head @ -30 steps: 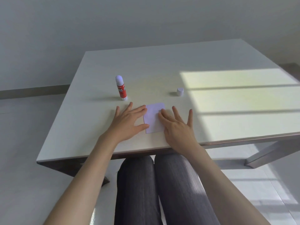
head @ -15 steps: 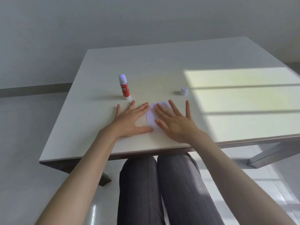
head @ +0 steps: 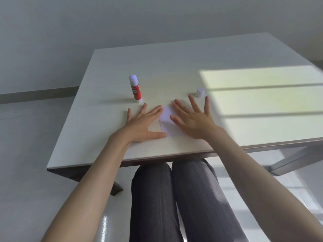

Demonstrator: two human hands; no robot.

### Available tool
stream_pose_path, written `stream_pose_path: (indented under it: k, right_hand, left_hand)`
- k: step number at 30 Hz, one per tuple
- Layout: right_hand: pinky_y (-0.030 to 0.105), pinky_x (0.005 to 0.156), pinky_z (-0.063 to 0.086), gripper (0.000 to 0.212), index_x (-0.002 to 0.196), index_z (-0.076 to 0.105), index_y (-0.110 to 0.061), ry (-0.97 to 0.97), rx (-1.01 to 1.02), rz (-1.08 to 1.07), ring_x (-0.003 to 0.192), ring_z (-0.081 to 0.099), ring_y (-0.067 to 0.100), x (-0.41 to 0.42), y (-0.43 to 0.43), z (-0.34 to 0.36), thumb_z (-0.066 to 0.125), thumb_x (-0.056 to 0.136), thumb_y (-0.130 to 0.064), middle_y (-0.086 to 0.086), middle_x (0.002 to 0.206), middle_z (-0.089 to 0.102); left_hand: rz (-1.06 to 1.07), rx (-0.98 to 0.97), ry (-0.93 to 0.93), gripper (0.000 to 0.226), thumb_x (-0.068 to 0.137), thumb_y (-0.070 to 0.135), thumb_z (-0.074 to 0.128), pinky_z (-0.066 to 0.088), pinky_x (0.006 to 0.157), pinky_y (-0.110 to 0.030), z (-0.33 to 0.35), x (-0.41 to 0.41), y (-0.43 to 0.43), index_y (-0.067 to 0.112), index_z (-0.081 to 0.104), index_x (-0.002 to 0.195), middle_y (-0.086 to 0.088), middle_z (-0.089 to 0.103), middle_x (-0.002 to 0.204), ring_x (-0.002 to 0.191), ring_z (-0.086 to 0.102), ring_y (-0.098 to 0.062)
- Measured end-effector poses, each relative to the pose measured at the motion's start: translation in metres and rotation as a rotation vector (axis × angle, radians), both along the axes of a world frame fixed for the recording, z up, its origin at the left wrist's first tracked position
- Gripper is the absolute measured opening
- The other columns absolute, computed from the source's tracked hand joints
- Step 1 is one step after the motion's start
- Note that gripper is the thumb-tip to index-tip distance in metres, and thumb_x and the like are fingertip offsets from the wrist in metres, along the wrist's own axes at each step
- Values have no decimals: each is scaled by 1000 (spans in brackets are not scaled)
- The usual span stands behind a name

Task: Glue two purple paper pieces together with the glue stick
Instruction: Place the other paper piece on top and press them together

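The pale purple paper [head: 166, 119] lies flat near the front of the white table [head: 174, 67], partly hidden under my hands. I cannot tell one piece from two. My left hand [head: 142, 125] rests flat on the table with fingers spread, its thumb and forefinger touching the paper's left edge. My right hand [head: 192, 117] is spread open over the paper's right part and looks blurred. An uncapped glue stick [head: 135, 89], red label, purple tip, stands upright behind my left hand. Its white cap [head: 200, 92] sits just beyond my right fingertips.
A bright sunlit patch [head: 262, 95] covers the table's right side. The table's front edge [head: 157, 157] runs just above my knees [head: 171, 198]. A grey wall and floor lie beyond the table.
My right hand has slid forward and rightwards across the paper, towards the cap. My left hand has stayed in place. The view has tilted slightly.
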State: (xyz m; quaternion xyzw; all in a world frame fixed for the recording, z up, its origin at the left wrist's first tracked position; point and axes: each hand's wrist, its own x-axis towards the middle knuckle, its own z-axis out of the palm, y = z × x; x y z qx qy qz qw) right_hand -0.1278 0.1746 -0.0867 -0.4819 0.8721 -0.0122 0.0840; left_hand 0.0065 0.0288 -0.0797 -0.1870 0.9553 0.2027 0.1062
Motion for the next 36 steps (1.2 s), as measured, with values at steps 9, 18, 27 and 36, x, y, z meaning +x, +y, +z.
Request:
stream_pose_path:
  k: [9, 18, 27, 36]
  right_hand:
    - [57, 112, -20, 90, 148, -5, -38, 33, -73, 168, 146, -17, 18, 33, 19, -1, -16, 66, -74, -25, 157, -3]
    - [56, 112, -21, 93, 149, -4, -30, 7, -63, 187, 145, -21, 18, 45, 21, 1, -8, 68, -75, -18, 159, -5]
    - [56, 115, -15, 84, 148, -12, -33, 19, -53, 76, 146, -17, 19, 7, 25, -8, -2, 75, -75, -19, 158, -10]
    - [53, 115, -15, 78, 144, -21, -37, 31, -207, 54, 146, -19, 20, 11, 32, -10, 3, 78, -72, -12, 157, -21]
  left_hand:
    - [-13, 13, -3, 93, 80, 63, 54, -20, 113, -56, -2, 0, -1, 38, 0, 151, 29, -8, 157, 147, -22, -13]
    - [-2, 17, -16, 92, 81, 62, 53, -20, 113, -56, 2, 1, 1, 37, -1, 151, 28, -10, 157, 147, -23, -14]
    - [-24, 1, 27, 91, 83, 58, 54, -20, 113, -54, -2, 4, 1, 35, -3, 151, 26, -7, 158, 147, -20, -12]
    - [911, 352, 1162, 43, 75, 22, 77, 49, 82, -14, 9, -17, -6, 10, 59, 112, 3, 58, 109, 97, 58, -7]
